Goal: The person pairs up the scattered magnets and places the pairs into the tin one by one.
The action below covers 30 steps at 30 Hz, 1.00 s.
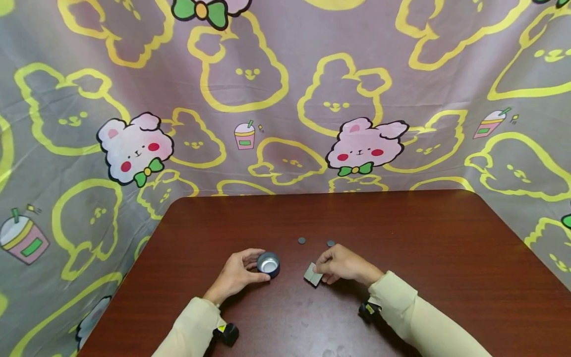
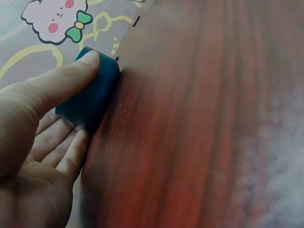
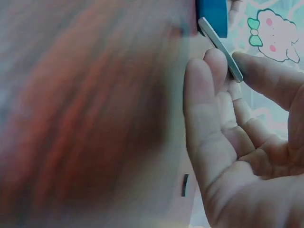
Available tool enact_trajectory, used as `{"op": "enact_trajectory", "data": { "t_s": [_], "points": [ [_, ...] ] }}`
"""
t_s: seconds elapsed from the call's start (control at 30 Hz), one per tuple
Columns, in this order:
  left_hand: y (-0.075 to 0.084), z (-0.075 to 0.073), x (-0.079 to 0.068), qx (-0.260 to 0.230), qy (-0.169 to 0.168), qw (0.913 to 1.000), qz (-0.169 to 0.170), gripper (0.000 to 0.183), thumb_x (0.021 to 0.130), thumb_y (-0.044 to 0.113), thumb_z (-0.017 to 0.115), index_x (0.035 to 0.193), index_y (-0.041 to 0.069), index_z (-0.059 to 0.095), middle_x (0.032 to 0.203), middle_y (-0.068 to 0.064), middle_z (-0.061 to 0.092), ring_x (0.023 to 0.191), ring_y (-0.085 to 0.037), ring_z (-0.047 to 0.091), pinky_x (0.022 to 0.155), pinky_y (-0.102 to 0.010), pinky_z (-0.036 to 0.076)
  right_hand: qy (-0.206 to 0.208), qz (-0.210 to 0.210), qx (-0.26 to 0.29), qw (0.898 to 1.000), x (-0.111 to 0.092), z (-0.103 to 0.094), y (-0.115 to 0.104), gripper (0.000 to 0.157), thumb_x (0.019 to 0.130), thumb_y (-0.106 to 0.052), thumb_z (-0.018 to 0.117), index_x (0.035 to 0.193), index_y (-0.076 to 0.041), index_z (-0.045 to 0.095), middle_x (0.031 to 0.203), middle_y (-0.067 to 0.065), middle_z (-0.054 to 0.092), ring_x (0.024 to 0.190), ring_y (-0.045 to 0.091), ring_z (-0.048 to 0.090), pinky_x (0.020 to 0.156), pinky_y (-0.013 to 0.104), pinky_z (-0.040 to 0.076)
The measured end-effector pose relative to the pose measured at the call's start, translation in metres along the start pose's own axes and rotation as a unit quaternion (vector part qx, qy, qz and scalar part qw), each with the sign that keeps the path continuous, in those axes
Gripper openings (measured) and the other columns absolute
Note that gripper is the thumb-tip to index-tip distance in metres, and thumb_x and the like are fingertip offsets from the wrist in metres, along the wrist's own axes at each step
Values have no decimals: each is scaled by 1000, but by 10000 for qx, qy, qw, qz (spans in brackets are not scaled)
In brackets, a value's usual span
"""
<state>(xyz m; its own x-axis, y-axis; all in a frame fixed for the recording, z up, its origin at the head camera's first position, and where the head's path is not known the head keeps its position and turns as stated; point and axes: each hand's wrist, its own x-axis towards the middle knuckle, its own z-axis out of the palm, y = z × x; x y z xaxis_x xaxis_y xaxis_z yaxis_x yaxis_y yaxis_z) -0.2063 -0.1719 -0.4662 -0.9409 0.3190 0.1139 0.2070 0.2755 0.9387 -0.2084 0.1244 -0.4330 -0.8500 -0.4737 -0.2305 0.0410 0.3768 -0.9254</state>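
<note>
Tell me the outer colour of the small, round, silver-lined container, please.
Dark blue; the round container shows best in the left wrist view.

Head view forward and down, wrist views close, table (image 1: 410,228) shared

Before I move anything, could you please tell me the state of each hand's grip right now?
Left hand: holding the small round blue container.
Right hand: pinching the small flat pale piece.
</note>
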Motion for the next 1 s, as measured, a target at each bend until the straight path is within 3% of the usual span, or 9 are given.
{"op": "enact_trajectory", "data": {
  "t_s": [0.33,0.67,1.0],
  "points": [
    [2,2,0,31,1,10000,-14,60,64,0,83,118,-4,58,114,-20,61,100,-30,61,86,-31,49,136,18,715,9973,11,6,-18,19,84,-11,66,90,8,65,72,12,65,58,16,63,57,32,55],
    [32,2,-8,-15,-96,9999,-34,57,66,-5,80,117,-11,55,112,-27,60,102,-39,59,88,-40,47,321,-3,959,9949,22,16,-29,19,83,-10,66,91,7,66,79,18,67,60,17,65,61,35,56],
    [29,1,-8,-61,-110,9999,-40,57,67,-4,80,118,-10,55,113,-26,60,102,-37,59,88,-39,48,408,98,1151,9925,33,25,-35,18,82,-9,67,90,7,66,77,14,67,61,16,65,63,36,56]
  ]
}}
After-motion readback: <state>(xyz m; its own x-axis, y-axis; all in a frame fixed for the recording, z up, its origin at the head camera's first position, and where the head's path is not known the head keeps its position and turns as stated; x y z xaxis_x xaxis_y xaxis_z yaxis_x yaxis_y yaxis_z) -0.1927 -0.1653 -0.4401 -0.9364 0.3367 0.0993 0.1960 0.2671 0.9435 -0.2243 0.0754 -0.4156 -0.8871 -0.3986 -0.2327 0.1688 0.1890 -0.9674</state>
